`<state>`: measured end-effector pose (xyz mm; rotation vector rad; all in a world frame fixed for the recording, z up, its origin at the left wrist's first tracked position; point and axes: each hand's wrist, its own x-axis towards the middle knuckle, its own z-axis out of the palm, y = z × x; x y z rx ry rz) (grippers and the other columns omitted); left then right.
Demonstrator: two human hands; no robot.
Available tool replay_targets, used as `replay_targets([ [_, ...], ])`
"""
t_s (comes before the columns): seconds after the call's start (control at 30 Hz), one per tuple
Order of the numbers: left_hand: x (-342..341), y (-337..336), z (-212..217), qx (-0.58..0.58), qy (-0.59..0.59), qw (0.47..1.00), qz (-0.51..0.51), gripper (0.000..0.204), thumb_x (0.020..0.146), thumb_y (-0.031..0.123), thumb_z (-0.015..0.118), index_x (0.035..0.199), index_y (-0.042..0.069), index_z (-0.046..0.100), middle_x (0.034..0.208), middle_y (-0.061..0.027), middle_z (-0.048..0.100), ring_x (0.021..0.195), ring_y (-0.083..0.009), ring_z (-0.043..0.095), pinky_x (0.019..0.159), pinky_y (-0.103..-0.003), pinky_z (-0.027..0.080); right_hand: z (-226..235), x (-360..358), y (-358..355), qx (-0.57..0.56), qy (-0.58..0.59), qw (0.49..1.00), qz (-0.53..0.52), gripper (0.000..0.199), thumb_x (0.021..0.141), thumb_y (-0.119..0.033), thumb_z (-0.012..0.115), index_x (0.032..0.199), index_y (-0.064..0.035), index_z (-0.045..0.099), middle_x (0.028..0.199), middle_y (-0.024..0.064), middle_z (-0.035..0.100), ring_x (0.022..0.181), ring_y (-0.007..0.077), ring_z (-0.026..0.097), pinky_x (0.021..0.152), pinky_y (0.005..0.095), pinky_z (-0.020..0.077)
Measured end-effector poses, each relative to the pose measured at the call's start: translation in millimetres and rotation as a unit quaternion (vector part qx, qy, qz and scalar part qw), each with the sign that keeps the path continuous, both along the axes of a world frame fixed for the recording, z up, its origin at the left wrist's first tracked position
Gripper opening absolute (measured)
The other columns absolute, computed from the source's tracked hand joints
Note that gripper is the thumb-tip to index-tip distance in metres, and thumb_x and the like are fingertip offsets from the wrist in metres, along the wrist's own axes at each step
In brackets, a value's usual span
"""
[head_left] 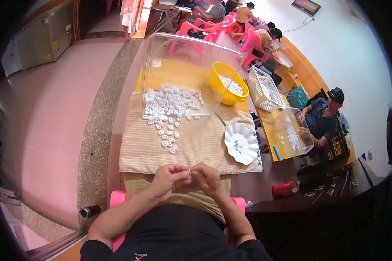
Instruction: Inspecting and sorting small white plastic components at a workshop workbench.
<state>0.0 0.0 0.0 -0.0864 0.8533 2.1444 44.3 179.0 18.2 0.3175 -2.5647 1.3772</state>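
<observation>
Beige cloth (196,152) covers the table, strewn with white beads (167,106) beside a white plate (241,142); left hand (169,179) and right hand (207,177) meet at its near edge, fingertips pinched on one small bead (189,173)

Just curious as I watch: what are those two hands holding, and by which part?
A tiny white piece is pinched between the fingertips of the left hand and the right hand; which part is gripped cannot be told.

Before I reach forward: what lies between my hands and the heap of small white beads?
In the head view, only bare woven beige mat separates the hands from the trailing white beads; the white scalloped plate sits off right.
</observation>
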Motion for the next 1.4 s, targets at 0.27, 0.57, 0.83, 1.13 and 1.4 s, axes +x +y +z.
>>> replay_targets([
  [0.27,2,-1,2,-0.021,0.014,1.0,0.014,0.015,0.085,0.002,0.065,0.099,-0.001,0.062,0.091,-0.0084,0.066,0.078,-0.0149,0.065,0.071,-0.026,0.057,-2,1,-4,-0.002,-0.044,0.999,-0.025,0.006,0.089,-0.007,0.058,0.089,-0.0014,0.061,0.074,0.0106,0.062,0.066,0.0149,0.059,0.061,0.0274,0.047],
  [0.57,6,1,9,-0.087,0.091,0.992,0.024,0.014,0.085,0.003,0.067,0.097,-0.003,0.065,0.085,-0.0083,0.068,0.073,-0.0116,0.064,0.067,-0.023,0.054,-2,2,0,-0.01,-0.081,0.997,-0.002,0.016,0.093,-0.015,0.057,0.091,0.0005,0.059,0.074,0.0134,0.061,0.066,0.0182,0.058,0.062,0.0306,0.0471],
  [0.83,9,4,6,-0.13,0.253,0.957,0.05,0.012,0.086,0.001,0.064,0.095,-0.006,0.065,0.082,-0.0084,0.068,0.073,-0.0113,0.064,0.066,-0.024,0.054,-3,3,3,-0.163,-0.226,0.96,0.0,0.021,0.095,-0.017,0.054,0.088,0.0018,0.059,0.075,0.0042,0.063,0.067,0.0082,0.056,0.059,0.0245,0.0471],
  [1.13,2,2,7,-0.117,0.185,0.975,0.033,0.014,0.086,0.005,0.066,0.097,-0.004,0.066,0.085,-0.0067,0.068,0.073,-0.0096,0.063,0.065,-0.022,0.052,3,1,1,-0.161,-0.188,0.969,0.005,0.019,0.096,-0.015,0.054,0.095,0.0026,0.061,0.082,0.0032,0.065,0.074,0.0072,0.059,0.066,0.0218,0.049],
  [1.4,-1,2,5,-0.09,0.167,0.982,0.021,0.015,0.087,0.006,0.065,0.098,-0.004,0.065,0.085,-0.0069,0.067,0.074,-0.0099,0.063,0.068,-0.023,0.053,3,0,8,-0.204,-0.209,0.956,0.035,0.021,0.095,-0.012,0.054,0.107,0.0053,0.061,0.092,0.0069,0.066,0.08,0.0099,0.062,0.072,0.0233,0.052],
])
